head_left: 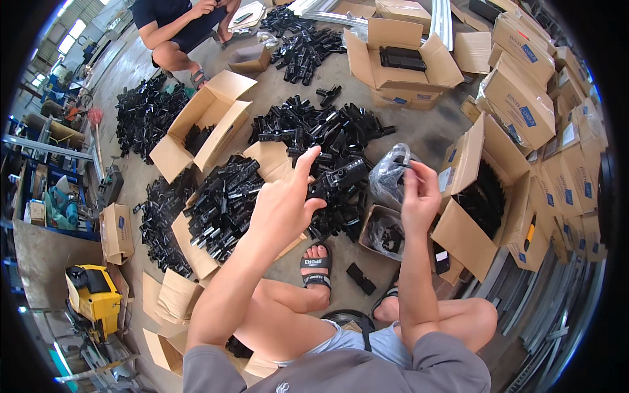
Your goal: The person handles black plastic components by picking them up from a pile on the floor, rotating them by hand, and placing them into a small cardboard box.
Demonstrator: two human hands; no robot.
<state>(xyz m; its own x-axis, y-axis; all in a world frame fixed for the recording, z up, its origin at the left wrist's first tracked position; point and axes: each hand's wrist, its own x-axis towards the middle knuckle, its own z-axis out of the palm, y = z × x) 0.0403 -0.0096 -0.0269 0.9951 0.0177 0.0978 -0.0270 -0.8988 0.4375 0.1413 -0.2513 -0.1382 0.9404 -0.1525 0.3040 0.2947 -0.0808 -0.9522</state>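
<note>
My left hand [278,200] is raised over the piles, index finger stretched up and thumb apart. Its grip closes round a glossy black bracket-like part [346,175] that juts out to the right; the other fingers are hidden behind the hand. To the right, my right hand [420,196] pinches a small thin black piece [403,165] between thumb and fingertips. Just beyond it is a clear plastic bag [388,180], above a small carton [370,237] lined with plastic holding dark pieces. Below my hands, a loose pile of black parts [327,131] covers the floor.
An open carton [481,252] of black parts stands at right, with stacked cartons [517,105] behind. Further open cartons [226,131] [413,85] lie ahead. Another person [173,39] squats at the far left. Metal profiles [550,327] lie lower right; a yellow machine [98,298] stands lower left.
</note>
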